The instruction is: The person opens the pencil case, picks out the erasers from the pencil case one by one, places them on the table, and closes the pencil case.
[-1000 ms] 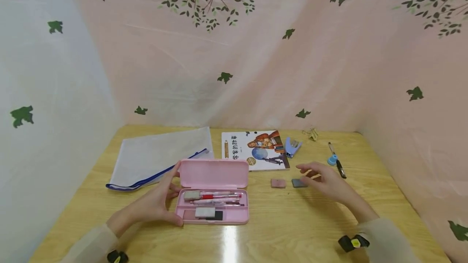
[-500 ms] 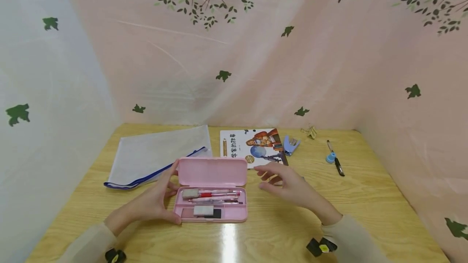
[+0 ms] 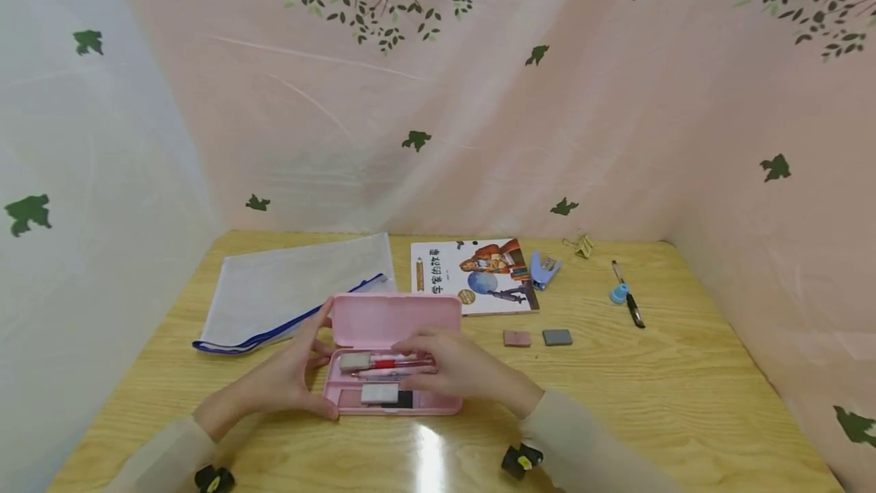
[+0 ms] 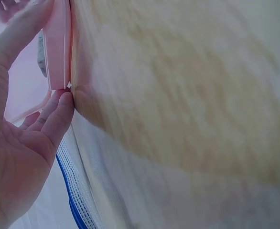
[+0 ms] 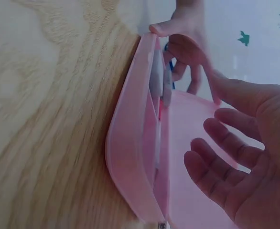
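Note:
A pink pencil case (image 3: 397, 318) lies open on the table, its lid tipped back. My left hand (image 3: 274, 383) holds its left side, thumb at the front corner and fingers toward the lid; the left wrist view shows the thumb and fingertips on the case. Over the case's right half hovers my right hand (image 3: 465, 371), fingers bent loosely with nothing between them in the right wrist view. Several pens (image 3: 393, 373) and a greyish block (image 3: 355, 361) fill the back compartment. In front lie a white eraser (image 3: 379, 393) and a black one, partly covered.
A pink eraser (image 3: 516, 338) and a grey eraser (image 3: 557, 337) lie to the right. Behind are a mesh zip pouch (image 3: 294, 284), a book (image 3: 445, 272), a blue stapler (image 3: 544, 272), a binder clip (image 3: 583, 246), a black pen (image 3: 634, 310) and a small blue item (image 3: 619, 294).
My right hand has moved left, from beside the grey eraser to over the pencil case. Both loose erasers show fully again. The left hand stays on the case.

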`<state>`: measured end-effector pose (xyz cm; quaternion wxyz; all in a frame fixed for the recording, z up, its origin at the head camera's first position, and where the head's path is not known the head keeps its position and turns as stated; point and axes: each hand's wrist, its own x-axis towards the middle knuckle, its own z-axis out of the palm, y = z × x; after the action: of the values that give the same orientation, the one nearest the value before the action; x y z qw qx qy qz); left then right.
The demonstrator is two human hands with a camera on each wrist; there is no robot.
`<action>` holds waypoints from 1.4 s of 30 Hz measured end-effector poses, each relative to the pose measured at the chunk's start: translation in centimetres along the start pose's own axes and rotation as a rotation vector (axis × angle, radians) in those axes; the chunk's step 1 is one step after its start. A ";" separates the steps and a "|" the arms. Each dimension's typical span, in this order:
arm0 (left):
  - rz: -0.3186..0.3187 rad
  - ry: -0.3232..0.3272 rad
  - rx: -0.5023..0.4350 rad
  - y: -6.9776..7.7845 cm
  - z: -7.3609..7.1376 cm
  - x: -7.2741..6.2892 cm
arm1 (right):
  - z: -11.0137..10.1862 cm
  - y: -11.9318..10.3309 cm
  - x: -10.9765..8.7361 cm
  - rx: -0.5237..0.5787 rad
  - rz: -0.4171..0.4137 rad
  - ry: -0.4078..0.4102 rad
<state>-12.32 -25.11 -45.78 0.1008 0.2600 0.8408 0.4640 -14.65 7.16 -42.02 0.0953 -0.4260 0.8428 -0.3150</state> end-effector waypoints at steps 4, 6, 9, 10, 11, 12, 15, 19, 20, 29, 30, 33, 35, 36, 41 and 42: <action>0.001 -0.001 -0.008 0.0 0.0 -0.1 | 1.3 -0.2 2.2 -0.057 0.008 -0.021; 0.003 -0.005 -0.010 0.0 0.0 -0.1 | 1.9 -0.4 3.2 -0.089 0.011 -0.021; 0.013 -0.010 -0.015 0.0 -0.1 -0.1 | 2.7 -0.8 4.4 -0.126 0.045 0.005; 0.019 -0.011 -0.017 0.0 -0.1 0.0 | 2.9 -1.0 4.8 -0.127 0.062 0.014; 0.024 -0.012 -0.019 0.1 -0.1 0.0 | 3.1 -1.1 5.1 -0.125 0.080 0.025; 0.028 -0.013 -0.019 0.1 -0.1 0.0 | 3.3 -1.2 5.4 -0.126 0.096 0.035; 0.033 -0.011 -0.017 0.3 -0.1 0.0 | 3.7 -1.6 6.0 -0.143 0.126 0.049; 0.027 -0.008 -0.011 0.3 -0.1 0.0 | 4.1 -1.9 6.3 -0.171 0.115 0.041; 0.026 -0.008 -0.010 0.3 0.0 -0.1 | 4.2 -2.0 6.3 -0.177 0.112 0.038; 0.030 -0.011 -0.016 0.2 0.0 0.0 | 4.9 -1.8 6.6 -0.160 0.132 0.052; 0.033 -0.011 -0.018 0.2 0.0 0.0 | 4.9 -1.8 6.6 -0.157 0.136 0.056; 0.040 -0.012 -0.024 0.1 0.0 0.1 | 4.9 -1.8 6.6 -0.149 0.155 0.061; 0.040 -0.013 -0.027 0.1 0.0 0.1 | 4.9 -1.8 6.5 -0.146 0.161 0.067; 0.040 -0.015 -0.029 0.1 0.0 0.2 | 4.9 -1.8 6.5 -0.145 0.163 0.069; 0.047 -0.013 -0.038 0.1 0.0 0.0 | 5.0 -1.8 6.5 -0.123 0.144 0.077; 0.047 -0.012 -0.040 0.0 0.0 -0.1 | 5.0 -1.8 6.5 -0.116 0.138 0.075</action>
<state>-12.27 -25.13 -45.73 0.1001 0.2802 0.8244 0.4815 -15.32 -0.93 -44.13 0.0601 -0.3597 0.8899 -0.2742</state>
